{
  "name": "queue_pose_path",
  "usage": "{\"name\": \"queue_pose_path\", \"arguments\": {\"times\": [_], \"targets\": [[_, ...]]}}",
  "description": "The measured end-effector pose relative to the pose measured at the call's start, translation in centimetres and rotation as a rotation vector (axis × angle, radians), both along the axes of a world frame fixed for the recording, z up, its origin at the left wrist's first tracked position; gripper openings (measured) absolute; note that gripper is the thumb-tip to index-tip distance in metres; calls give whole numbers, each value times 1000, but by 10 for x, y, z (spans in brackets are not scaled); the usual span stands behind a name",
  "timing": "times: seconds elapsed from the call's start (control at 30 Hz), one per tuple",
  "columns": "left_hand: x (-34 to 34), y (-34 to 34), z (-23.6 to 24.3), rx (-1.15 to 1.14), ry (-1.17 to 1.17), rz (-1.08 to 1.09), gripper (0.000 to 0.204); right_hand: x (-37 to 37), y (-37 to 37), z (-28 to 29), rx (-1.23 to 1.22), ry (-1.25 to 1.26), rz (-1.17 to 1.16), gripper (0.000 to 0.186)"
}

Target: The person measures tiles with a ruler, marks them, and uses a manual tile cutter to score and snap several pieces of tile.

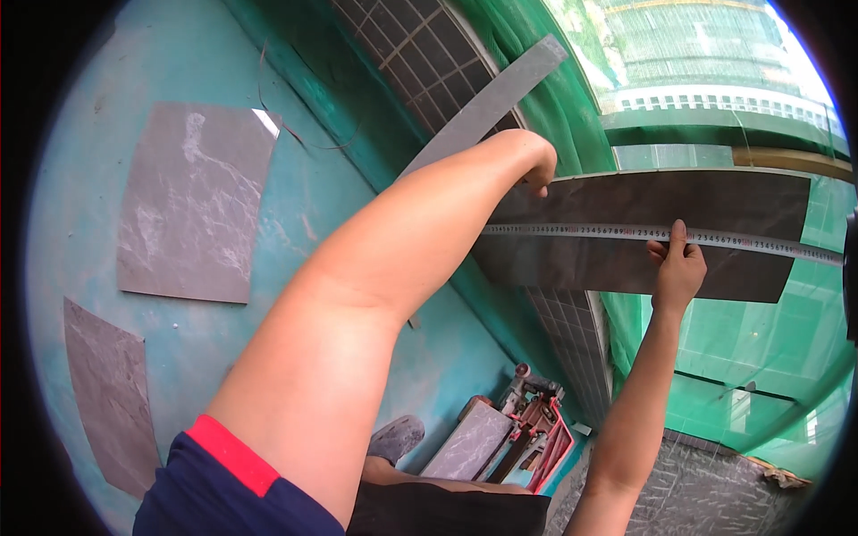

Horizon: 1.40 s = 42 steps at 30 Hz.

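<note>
A long dark grey tile (733, 192) lies across the half wall in front of me. Along it runs a white tape measure (617, 232), stretched out and reaching past the tile's right end. My right hand (681, 268) grips the tape's lower edge, thumb on top of the blade and fingers curled under. My left arm crosses the view, and my left hand (534, 163) bends down at the tile's upper left edge. Its fingers are mostly hidden behind the wrist, and the tape's left end disappears behind my forearm.
A narrow grey strip (500, 103) leans past the dark tiled wall (416, 45). Two grey marbled pieces (197, 205) (107, 384) lie on the blue-green floor (331, 214). A red tile cutter (536, 429) with a tile on it stands below. Green netting (688, 357) hangs beyond the wall.
</note>
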State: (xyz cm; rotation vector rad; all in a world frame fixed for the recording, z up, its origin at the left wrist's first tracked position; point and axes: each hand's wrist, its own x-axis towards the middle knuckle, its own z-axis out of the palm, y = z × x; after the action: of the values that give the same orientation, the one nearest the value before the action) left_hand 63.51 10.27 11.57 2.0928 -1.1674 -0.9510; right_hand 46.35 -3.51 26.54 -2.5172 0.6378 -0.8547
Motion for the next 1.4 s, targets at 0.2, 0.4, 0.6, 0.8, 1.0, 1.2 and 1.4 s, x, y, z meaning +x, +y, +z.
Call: {"name": "queue_pose_path", "arguments": {"times": [0.2,0.4,0.6,0.8,1.0,1.2,1.4], "targets": [[3,-5,1,-17,-7,6,44,2,5,1,41,109,-84,46],[10,-34,-19,85,77,14,46,4,-16,-12,-12,171,-105,48],[8,-27,20,-166,-239,55,34,11,-16,9,-153,148,-158,54],[-10,-21,28,-247,-228,105,38,13,-28,-12,-269,240,-305,59],[-12,-18,31,-225,-227,127,40,16,-24,-5,-180,296,-353,60],[-5,-23,17,-281,-286,178,31,19,-36,-7,-205,288,-326,61],[-4,-31,10,-297,-297,179,31,18,-42,-6,-178,325,-304,61]]}}
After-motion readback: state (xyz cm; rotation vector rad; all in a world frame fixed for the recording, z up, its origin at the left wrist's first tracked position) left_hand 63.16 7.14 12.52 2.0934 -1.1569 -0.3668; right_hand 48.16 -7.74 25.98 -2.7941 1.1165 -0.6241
